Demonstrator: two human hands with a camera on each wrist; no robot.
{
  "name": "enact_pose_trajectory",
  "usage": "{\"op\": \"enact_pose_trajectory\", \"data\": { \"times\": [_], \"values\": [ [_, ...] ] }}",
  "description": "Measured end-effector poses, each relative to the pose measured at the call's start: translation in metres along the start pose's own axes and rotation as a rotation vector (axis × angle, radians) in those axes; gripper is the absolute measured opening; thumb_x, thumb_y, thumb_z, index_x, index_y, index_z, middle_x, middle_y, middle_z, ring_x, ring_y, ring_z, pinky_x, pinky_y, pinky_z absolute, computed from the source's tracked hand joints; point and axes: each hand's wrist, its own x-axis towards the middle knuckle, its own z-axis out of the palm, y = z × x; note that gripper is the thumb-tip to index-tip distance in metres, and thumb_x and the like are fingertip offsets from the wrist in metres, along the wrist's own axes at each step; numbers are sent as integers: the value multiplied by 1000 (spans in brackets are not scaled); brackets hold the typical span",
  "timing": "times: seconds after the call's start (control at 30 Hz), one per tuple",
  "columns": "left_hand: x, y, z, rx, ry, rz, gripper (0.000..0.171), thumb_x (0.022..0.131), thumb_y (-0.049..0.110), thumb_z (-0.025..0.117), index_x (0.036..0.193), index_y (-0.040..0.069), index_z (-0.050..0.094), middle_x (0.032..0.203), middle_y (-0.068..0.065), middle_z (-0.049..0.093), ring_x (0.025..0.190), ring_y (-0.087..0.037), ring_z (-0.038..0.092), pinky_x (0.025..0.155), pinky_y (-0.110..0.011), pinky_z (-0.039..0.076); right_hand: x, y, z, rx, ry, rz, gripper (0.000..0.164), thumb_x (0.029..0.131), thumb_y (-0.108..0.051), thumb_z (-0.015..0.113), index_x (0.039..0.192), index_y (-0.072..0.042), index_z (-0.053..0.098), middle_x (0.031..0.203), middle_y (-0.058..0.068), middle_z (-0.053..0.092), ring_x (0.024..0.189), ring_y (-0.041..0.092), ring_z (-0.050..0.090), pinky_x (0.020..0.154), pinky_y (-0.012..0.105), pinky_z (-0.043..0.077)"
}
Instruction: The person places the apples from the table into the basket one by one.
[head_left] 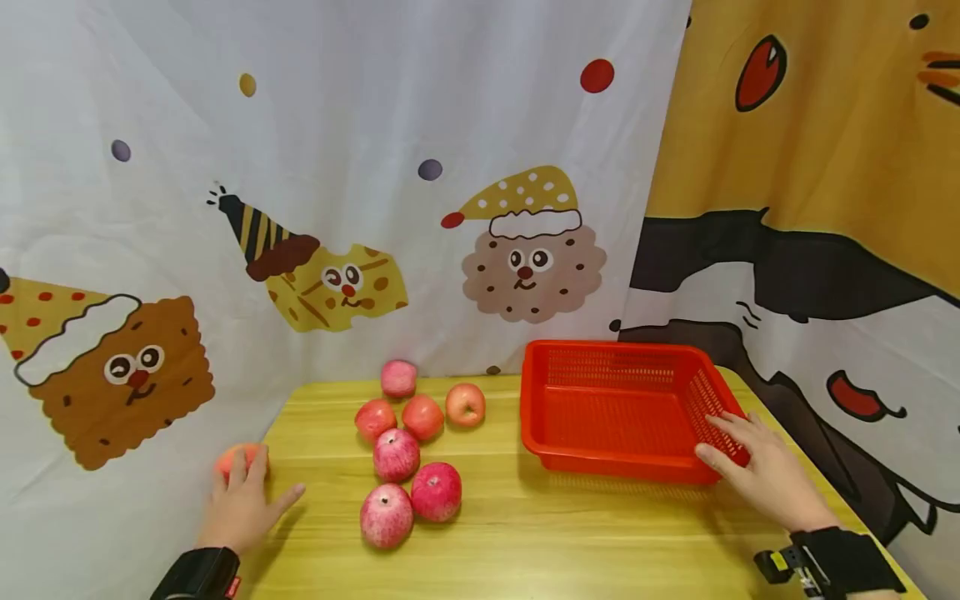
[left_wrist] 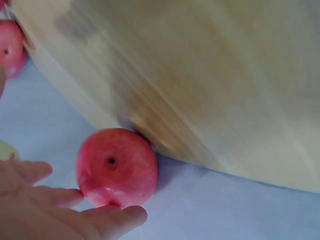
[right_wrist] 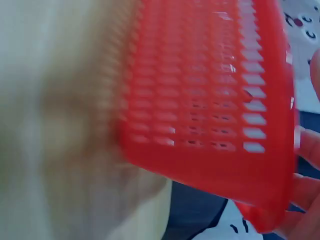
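Observation:
At the table's left edge, my left hand (head_left: 238, 508) has its fingers spread against an apple (head_left: 232, 460). The left wrist view shows that red apple (left_wrist: 117, 167) at the fingertips, with no fingers curled round it. On the right, my right hand (head_left: 772, 471) rests at the near right corner of a red plastic basket (head_left: 615, 467), fingers and thumb extended over its rim. Seen from the right wrist, the basket's slotted wall (right_wrist: 200, 165) fills the middle, with fingers (right_wrist: 305, 192) beside the rim. No fruit shows in the basket.
Several red and pink apples (head_left: 396, 454) lie clustered left of the basket on the wooden table (head_left: 525, 550). A curtain (head_left: 375, 125) printed with cartoon figures hangs close behind the table and along its sides.

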Motion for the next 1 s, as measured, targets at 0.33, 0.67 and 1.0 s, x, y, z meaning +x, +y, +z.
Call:
{"op": "enact_pose_trajectory", "data": {
  "times": [0.33, 0.67, 1.0],
  "values": [
    [29, -8, 0, -66, 94, -164, 89, 88, 41, 71, 143, -12, 27, 140, -43, 14, 107, -66, 29, 90, -75, 32, -20, 2, 40, -45, 294, -165, 35, 60, -25, 91, 85, -7, 74, 128, 39, 47, 133, 52, 19, 112, 66, 3],
    [49, -23, -1, -87, 110, -314, 78, 90, 30, 69, 141, -8, 25, 121, -46, 29, 96, -62, 41, 83, -70, 41, -22, 7, 51, 30, 364, -209, 36, 52, -17, 93, 82, -10, 74, 127, 32, 53, 132, 50, 23, 107, 70, 13],
    [55, -16, 2, -66, 81, -246, 75, 90, 31, 69, 142, -4, 29, 113, -43, 38, 88, -58, 50, 75, -68, 45, -24, 3, 53, 71, 381, -192, 37, 53, -3, 91, 82, -11, 71, 130, 29, 53, 132, 47, 26, 103, 72, 22]
  ]
}}
